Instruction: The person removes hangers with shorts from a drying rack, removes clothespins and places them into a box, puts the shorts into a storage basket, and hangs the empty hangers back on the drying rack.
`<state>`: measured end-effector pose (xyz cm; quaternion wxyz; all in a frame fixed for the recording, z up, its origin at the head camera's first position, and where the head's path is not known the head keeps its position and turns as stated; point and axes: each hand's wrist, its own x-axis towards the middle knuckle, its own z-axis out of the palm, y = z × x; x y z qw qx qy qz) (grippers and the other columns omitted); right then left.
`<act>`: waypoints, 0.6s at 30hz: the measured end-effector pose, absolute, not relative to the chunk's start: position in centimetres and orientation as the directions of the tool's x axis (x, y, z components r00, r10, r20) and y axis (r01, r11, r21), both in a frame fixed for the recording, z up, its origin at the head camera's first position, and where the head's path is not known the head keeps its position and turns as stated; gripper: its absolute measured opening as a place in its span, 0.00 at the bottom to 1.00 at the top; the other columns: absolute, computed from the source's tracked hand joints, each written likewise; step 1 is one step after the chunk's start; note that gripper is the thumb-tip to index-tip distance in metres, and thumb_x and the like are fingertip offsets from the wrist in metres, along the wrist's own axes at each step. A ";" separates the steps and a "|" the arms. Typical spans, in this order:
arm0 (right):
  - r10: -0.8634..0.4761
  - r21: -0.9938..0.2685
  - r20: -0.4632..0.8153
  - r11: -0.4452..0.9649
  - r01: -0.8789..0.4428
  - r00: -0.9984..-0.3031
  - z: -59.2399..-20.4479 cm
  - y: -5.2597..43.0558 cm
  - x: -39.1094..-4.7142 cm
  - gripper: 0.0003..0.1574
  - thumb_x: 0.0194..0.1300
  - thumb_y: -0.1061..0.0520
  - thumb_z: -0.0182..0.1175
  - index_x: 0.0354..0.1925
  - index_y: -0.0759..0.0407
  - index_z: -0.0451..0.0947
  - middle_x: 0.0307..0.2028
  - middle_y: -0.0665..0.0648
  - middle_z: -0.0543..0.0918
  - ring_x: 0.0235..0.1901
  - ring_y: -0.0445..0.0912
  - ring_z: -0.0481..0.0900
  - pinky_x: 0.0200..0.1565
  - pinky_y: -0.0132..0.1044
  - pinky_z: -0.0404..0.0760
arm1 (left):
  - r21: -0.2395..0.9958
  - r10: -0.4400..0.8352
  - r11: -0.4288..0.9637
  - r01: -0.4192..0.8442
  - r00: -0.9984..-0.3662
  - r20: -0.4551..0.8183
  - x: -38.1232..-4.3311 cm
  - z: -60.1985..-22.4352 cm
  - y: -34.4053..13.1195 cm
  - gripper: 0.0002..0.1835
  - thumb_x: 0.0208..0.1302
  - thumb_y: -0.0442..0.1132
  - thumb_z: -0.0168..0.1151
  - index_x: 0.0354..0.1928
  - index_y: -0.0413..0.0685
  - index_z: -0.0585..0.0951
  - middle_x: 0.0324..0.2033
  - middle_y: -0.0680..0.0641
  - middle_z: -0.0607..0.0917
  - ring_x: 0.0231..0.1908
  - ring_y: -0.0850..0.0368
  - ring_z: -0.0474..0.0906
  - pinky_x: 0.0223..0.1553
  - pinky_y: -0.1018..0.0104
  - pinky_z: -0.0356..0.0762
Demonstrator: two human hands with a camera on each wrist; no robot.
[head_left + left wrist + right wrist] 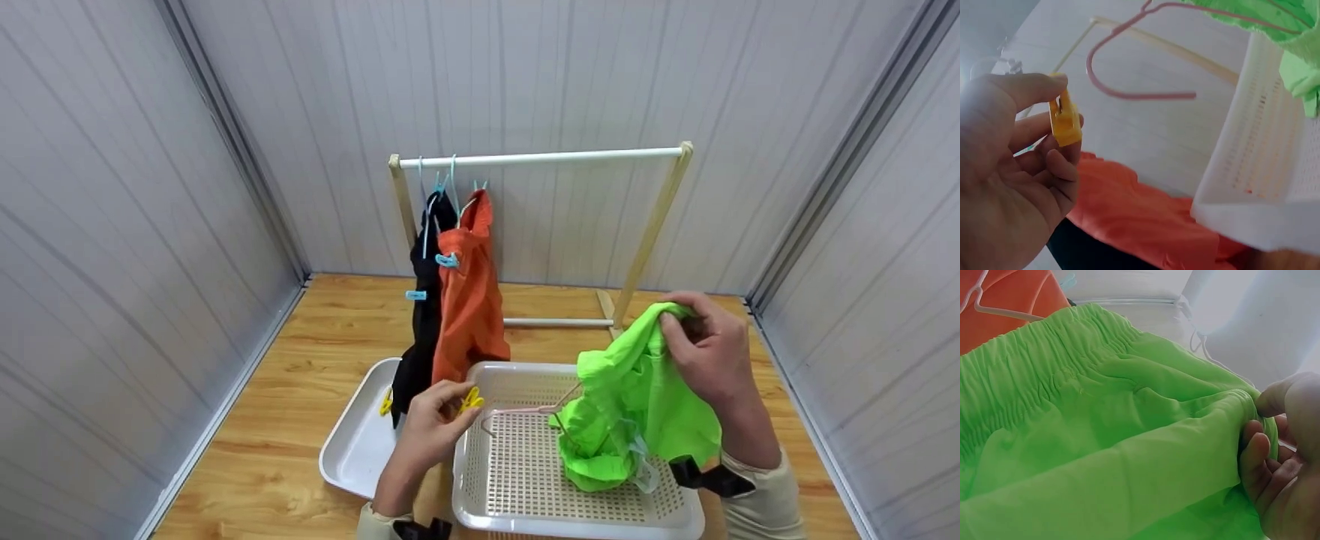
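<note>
My left hand (433, 420) pinches a yellow clothespin (1066, 121) between thumb and fingers, over the left edge of the white basket (517, 517). With my right hand (712, 349) I grip the edge of a bright green elastic-waisted garment (1100, 439), lifted partly above the basket's right side. A pink hanger (536, 410) reaches from inside the green cloth, its hook pointing left toward my left hand. In the left wrist view the hanger's hook (1129, 94) lies apart from the clothespin. The rest of the hanger is hidden by the cloth.
A rack with a white rail (540, 157) stands behind the basket. Black clothing (424, 322) and an orange garment (472, 300) hang at its left end with blue clothespins. A white tray (349, 450) holding a yellow clothespin (386, 401) sits left of the basket.
</note>
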<state>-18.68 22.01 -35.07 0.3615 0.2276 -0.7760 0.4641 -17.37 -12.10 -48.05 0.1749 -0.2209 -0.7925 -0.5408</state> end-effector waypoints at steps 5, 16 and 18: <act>-0.012 -0.555 0.771 0.477 -0.681 -0.636 -35.5 22.3 -18.9 0.11 0.57 0.77 0.58 0.39 0.70 0.81 0.21 0.57 0.79 0.15 0.37 0.69 0.17 0.25 0.66 | 0.820 0.148 0.318 0.476 -0.879 0.453 -16.1 -47.5 -13.3 0.13 0.54 0.23 0.68 0.44 0.32 0.83 0.29 0.36 0.80 0.28 0.38 0.74 0.26 0.58 0.74; 0.002 -0.565 0.770 0.468 -0.679 -0.638 -34.5 21.7 -18.1 0.10 0.57 0.77 0.57 0.38 0.73 0.80 0.22 0.60 0.79 0.16 0.36 0.69 0.18 0.24 0.66 | 0.874 0.054 0.352 0.335 -0.940 0.338 -17.1 -52.9 -18.1 0.14 0.56 0.28 0.70 0.45 0.33 0.83 0.29 0.46 0.81 0.29 0.60 0.74 0.29 0.70 0.74; -0.001 -0.565 0.773 0.456 -0.688 -0.635 -33.9 21.4 -17.7 0.10 0.58 0.78 0.56 0.38 0.74 0.79 0.22 0.61 0.79 0.16 0.36 0.69 0.18 0.24 0.66 | 0.872 0.045 0.371 0.319 -0.944 0.327 -17.2 -53.8 -19.1 0.14 0.56 0.30 0.71 0.46 0.34 0.84 0.29 0.48 0.82 0.29 0.61 0.75 0.29 0.71 0.74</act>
